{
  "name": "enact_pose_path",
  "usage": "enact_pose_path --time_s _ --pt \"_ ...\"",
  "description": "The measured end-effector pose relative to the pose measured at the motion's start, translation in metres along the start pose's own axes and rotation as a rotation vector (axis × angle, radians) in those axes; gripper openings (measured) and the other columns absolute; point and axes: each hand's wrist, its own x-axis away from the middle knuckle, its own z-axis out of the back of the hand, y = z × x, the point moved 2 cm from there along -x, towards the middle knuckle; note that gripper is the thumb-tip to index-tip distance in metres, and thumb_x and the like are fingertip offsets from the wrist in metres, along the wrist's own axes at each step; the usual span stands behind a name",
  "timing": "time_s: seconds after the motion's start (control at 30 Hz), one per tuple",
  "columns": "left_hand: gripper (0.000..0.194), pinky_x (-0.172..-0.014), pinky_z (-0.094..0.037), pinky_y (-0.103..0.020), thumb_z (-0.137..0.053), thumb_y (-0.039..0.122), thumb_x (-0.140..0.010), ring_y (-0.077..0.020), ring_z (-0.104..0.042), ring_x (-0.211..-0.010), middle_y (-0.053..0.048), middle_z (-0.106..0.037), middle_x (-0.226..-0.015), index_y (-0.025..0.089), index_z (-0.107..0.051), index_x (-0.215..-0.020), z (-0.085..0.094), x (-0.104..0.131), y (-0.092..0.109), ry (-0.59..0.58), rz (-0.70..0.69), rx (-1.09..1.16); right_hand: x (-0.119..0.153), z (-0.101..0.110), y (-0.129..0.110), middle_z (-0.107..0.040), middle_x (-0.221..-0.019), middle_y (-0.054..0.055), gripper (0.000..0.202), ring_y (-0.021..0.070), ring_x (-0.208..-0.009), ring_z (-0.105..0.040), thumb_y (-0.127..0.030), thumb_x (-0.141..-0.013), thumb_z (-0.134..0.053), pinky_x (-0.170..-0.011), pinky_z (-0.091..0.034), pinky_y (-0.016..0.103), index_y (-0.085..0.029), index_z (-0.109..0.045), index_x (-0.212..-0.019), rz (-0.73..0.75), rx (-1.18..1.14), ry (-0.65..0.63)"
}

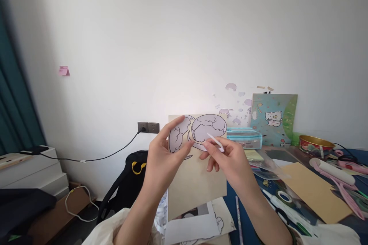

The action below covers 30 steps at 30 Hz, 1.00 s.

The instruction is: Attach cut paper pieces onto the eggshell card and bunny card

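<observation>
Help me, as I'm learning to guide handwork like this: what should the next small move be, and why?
Perhaps ease the thin pale strip in the right hand slightly aside: it crosses in front of the purple-grey drawing, hiding a little of it, while the left hand seems to hold the drawing steady for a clear look.

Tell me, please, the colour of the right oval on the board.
The right oval is pale lilac with black crack-like lines; head view.

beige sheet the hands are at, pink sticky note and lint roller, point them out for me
beige sheet [197, 180]: head view, on its plain lower part
pink sticky note [63, 71]: head view, on its middle
lint roller [335, 171]: head view, on its white roll
</observation>
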Motion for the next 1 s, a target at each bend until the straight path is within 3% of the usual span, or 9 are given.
enact_pose_path --time_s 0.17,0.4,0.7,1.0 --pt "0.048 -0.088 -0.053 -0.038 -0.076 0.029 -0.071 -0.0278 -0.058 -0.113 -0.004 -0.065 -0.120 0.029 -0.062 -0.117 0.001 -0.001 -0.001 -0.009 0.013 -0.002 -0.001 0.008 -0.001 -0.068 -0.065 0.003 0.035 0.0096 -0.044 -0.053 -0.052 -0.081 -0.059 -0.044 -0.039 0.023 -0.018 -0.069 -0.083 0.021 0.056 0.024" --pt "0.052 -0.091 -0.051 -0.045 -0.078 0.031 -0.066 -0.0304 -0.059 -0.111 -0.006 -0.065 -0.118 0.027 -0.063 -0.116 0.004 -0.002 0.002 0.073 0.073 0.033 -0.002 0.029 -0.007 -0.062 -0.057 -0.001 0.034 0.0103 -0.047 -0.052 -0.053 -0.075 -0.066 -0.047 -0.038 0.023 -0.019 -0.062 -0.075 0.004 0.183 0.106" --pt "0.053 -0.094 -0.049 -0.048 -0.079 0.031 -0.064 -0.0312 -0.059 -0.110 -0.007 -0.065 -0.118 0.028 -0.065 -0.115 0.005 -0.003 0.001 0.063 0.097 0.067 0.000 0.027 -0.009 -0.059 -0.056 -0.002 0.033 0.0088 -0.045 -0.049 -0.051 -0.077 -0.065 -0.047 -0.037 0.023 -0.019 -0.061 -0.074 0.004 0.177 0.104" --pt "0.052 -0.090 -0.053 -0.043 -0.079 0.029 -0.064 -0.0303 -0.059 -0.112 -0.005 -0.065 -0.120 0.029 -0.066 -0.114 0.005 -0.004 0.000 0.032 0.113 0.100 -0.002 0.031 -0.010 -0.058 -0.057 -0.003 0.032 0.0085 -0.045 -0.048 -0.051 -0.081 -0.060 -0.046 -0.037 0.022 -0.019 -0.061 -0.075 0.023 0.195 0.123"
